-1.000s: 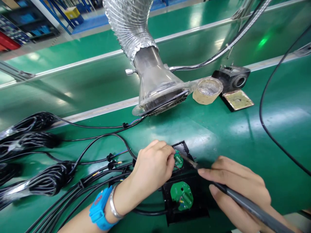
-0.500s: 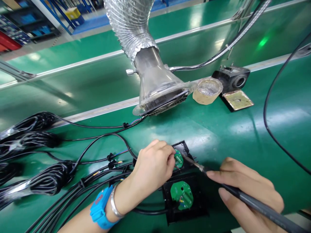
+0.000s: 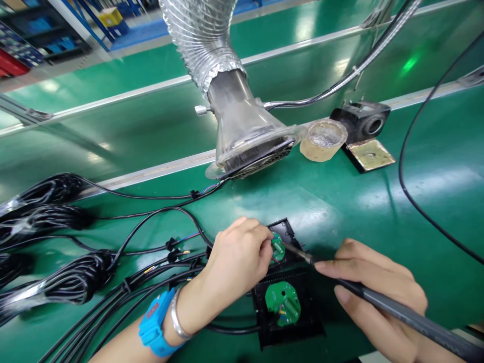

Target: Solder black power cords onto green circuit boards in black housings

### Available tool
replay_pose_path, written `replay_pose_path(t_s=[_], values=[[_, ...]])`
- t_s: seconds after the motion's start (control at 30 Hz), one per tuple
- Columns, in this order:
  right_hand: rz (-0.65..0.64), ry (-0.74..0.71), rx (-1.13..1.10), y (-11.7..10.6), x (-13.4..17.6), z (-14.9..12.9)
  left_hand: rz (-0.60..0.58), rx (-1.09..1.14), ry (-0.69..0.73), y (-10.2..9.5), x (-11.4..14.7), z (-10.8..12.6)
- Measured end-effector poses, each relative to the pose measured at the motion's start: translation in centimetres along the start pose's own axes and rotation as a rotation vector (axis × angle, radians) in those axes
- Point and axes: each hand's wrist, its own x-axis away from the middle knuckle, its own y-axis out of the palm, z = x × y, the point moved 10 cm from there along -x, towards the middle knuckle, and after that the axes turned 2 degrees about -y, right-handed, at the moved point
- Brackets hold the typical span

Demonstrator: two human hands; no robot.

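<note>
My right hand [image 3: 378, 292] grips a soldering iron [image 3: 363, 290] like a pen. Its tip reaches the right edge of a small green circuit board [image 3: 279, 247] in a black housing [image 3: 284, 230]. Over the left side of that board, my left hand [image 3: 242, 252] has thumb and fingers pinched together; what they hold is hidden behind the fingers. Closer to me lies a second black housing [image 3: 310, 322] with a round green circuit board [image 3: 278, 295], where short coloured wires meet the board. A blue strap [image 3: 157, 325] and a silver bangle circle my left wrist.
A fume extraction hood [image 3: 249, 136] hangs above the bench. Behind and right stand a round tub [image 3: 324, 141], a soldering iron stand [image 3: 361, 121] and a sponge tray [image 3: 370, 155]. Coiled black cables [image 3: 75, 277] fill the left side. The iron's cord [image 3: 412, 196] loops at right.
My right hand and the soldering iron have shifted slightly left and up, with the tip staying by the far board. The cord at right has swung left. My left hand holds its place.
</note>
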Motion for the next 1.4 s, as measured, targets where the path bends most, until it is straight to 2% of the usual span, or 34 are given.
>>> replay_pose_path(t_s=[0.2, 0.4, 0.77, 0.87, 1.0, 1.17, 1.4], values=[[-0.003, -0.015, 0.019, 0.0, -0.1, -0.1, -0.035, 0.054, 0.016, -0.2, 0.0, 0.1], [-0.012, 0.019, 0.021, 0.1, -0.3, 0.1, -0.187, 0.152, 0.062, -0.5, 0.2, 0.7], [-0.006, 0.087, 0.026, -0.1, -0.7, 0.3, -0.229, 0.056, 0.145, -0.1, 0.1, 1.3], [0.002, 0.106, 0.014, -0.1, -0.6, 0.5, -0.221, 0.065, 0.163, -0.2, -0.1, 1.6], [0.016, 0.109, -0.020, -0.2, -0.6, 0.6, -0.155, 0.081, 0.135, -0.7, -0.3, 1.3], [0.005, 0.121, -0.038, -0.1, -0.4, 0.7, -0.179, -0.010, 0.174, 0.1, -0.1, 1.6], [-0.004, 0.105, -0.040, 0.1, -0.3, 0.7, -0.130, -0.155, 0.137, 0.7, -0.1, 1.7]])
